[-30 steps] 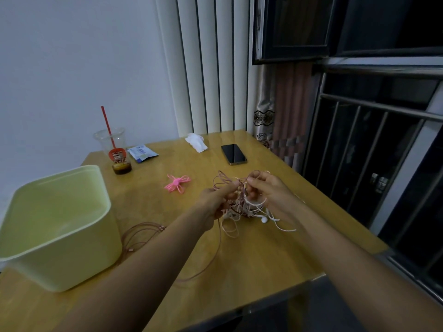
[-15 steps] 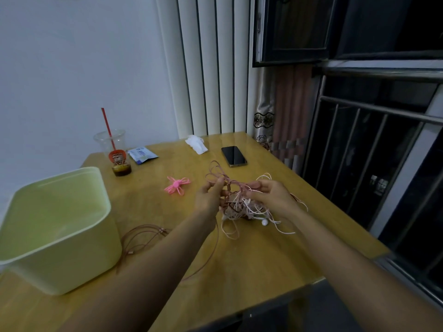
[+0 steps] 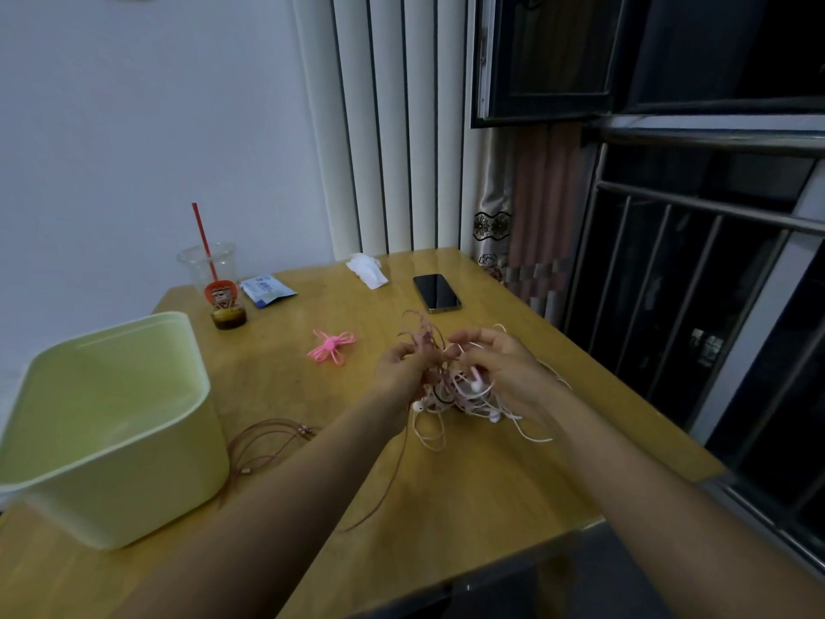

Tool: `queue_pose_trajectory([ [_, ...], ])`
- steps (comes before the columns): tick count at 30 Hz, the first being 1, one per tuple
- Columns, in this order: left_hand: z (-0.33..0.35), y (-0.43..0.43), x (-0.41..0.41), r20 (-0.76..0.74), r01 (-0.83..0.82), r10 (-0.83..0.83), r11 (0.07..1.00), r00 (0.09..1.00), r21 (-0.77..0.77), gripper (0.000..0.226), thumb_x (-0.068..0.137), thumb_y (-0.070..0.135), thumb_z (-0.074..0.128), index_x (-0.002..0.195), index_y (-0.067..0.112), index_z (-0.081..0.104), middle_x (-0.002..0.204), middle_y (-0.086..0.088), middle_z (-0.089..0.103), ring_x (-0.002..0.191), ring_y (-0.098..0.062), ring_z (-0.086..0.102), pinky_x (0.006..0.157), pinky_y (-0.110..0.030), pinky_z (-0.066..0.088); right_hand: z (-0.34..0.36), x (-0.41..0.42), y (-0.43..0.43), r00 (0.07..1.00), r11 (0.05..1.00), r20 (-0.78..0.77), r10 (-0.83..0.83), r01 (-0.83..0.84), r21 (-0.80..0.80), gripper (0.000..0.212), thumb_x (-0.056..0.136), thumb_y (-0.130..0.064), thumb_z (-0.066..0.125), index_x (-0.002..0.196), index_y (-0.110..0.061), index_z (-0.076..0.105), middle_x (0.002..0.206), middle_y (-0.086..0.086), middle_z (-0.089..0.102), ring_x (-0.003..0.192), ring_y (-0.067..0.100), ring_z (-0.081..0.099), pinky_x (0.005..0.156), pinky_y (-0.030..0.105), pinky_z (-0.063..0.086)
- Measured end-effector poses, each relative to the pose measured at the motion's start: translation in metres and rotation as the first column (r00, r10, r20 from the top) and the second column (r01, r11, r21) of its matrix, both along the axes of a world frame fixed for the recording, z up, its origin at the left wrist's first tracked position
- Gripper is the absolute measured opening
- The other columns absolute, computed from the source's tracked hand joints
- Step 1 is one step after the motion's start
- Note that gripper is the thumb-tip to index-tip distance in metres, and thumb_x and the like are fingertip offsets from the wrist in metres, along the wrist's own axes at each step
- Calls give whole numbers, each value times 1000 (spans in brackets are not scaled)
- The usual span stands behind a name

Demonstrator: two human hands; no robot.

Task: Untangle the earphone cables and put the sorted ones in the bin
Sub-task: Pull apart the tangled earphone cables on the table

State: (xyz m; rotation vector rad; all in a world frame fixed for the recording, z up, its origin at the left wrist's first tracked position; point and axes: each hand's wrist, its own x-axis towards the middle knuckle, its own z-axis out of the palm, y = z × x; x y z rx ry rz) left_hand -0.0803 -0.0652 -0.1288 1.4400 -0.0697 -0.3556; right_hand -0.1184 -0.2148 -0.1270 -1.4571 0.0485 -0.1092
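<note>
Earphone cables (image 3: 451, 388) form a pink-and-white tangle between my two hands, over the middle of the table (image 3: 491, 484). My left hand (image 3: 399, 368) pinches the pink loops and my right hand (image 3: 504, 368) pinches strands beside them. The green bin (image 3: 134, 484) stands well apart, at the left.

Wooden table (image 3: 468, 493), barred dark window (image 3: 696, 270)

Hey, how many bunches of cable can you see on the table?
3: the tangle between left hand and right hand, a pink tied bundle beyond it, a brownish coil beside the bin. More may hide in the bin.
</note>
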Motion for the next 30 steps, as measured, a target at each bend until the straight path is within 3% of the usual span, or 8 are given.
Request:
queue_pose_trajectory([
  [3, 2, 2, 8, -42, -167, 165, 985, 985, -37, 8, 96, 12, 55, 90, 6, 57, 67, -4, 56, 51, -11, 50, 40, -19, 36, -3, 2, -10, 985, 985, -9, -173, 173, 0, 28, 91, 11, 46, 100, -7, 64, 83, 6, 64, 48, 5, 41, 48, 18, 35],
  [9, 9, 5, 6, -141, -221, 191, 947, 971, -234, 18, 98, 7, 47, 82, 8, 53, 56, -1, 48, 41, -10, 50, 31, -16, 25, -3, 2, -22, 914, 911, -15, -405, 402, -93, 25, 94, 5, 47, 95, -11, 66, 94, 9, 68, 68, 6, 55, 52, 16, 40],
  [13, 6, -1, 2, -82, -146, 132, 968, 988, -203, 16, 100, 15, 52, 111, 4, 53, 60, 0, 55, 45, -10, 53, 38, -19, 29, -5, 3, -16, 940, 871, 56, -335, 332, -363, 18, 92, -9, 61, 107, -18, 68, 113, 5, 64, 98, 12, 59, 79, 26, 48],
  [17, 5, 0, 2, 5, -155, 156, 983, 988, -96, 40, 98, 23, 56, 126, -5, 52, 65, 2, 57, 60, -11, 53, 53, -25, 35, 1, 1, -3, 919, 766, 324, -223, 371, -525, 12, 85, -21, 70, 86, -33, 69, 106, -8, 58, 105, 13, 50, 94, 36, 41],
  [21, 6, 3, 2, 42, -121, 126, 986, 991, -117, 39, 95, 29, 61, 114, -4, 56, 71, -4, 59, 56, -10, 56, 50, -22, 41, -5, -2, 0, 997, 642, 10, 80, -43, -766, 19, 78, -48, 69, 95, -51, 60, 118, -12, 54, 123, 18, 43, 107, 49, 35],
  [23, 4, 5, 3, 52, -95, 102, 987, 993, -131, 28, 94, 28, 62, 93, 1, 60, 65, -5, 59, 54, -13, 54, 50, -23, 41, -10, -3, -1, 998, 553, -13, 69, -49, -832, 26, 82, -41, 69, 104, -49, 58, 118, -13, 57, 124, 19, 43, 108, 46, 31],
  [25, 3, 7, 0, 56, -81, 89, 988, 995, -134, 29, 96, 26, 60, 75, 6, 60, 56, -2, 58, 53, -13, 51, 51, -24, 39, -9, -2, 1, 987, 534, 142, -77, 161, -830, 24, 87, -20, 67, 101, -38, 66, 106, -15, 62, 118, 17, 48, 101, 38, 29],
  [30, 9, 9, 0, 62, -7, 15, 991, 998, -132, 23, 91, 17, 64, 107, 1, 60, 78, -2, 57, 63, -7, 47, 51, -19, 36, -8, 5, -10, 902, 439, 339, -267, 427, -791, 32, 89, -6, 60, 91, -35, 72, 92, -13, 54, 106, 15, 47, 88, 33, 27],
])
